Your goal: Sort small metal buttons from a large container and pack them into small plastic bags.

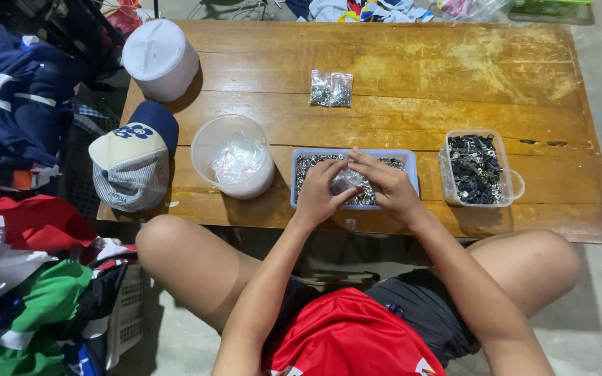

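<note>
A blue tray [410, 157] full of small silver metal parts sits at the near edge of a low wooden table [419, 76]. Over it, my left hand [317, 195] and my right hand [386, 182] together hold a small clear plastic bag [346, 181] with silver parts inside. My left hand grips the bag from the left; my right hand's fingers pinch at its top. Two filled small bags [331, 89] lie farther back on the table.
A clear round tub [233, 157] with empty plastic bags stands left of the tray. A clear rectangular container [476, 168] of dark metal parts stands to the right. A cap [134, 163] and a white lidded tub [159, 58] sit at the table's left end. Piled clothes [29, 209] fill the left side.
</note>
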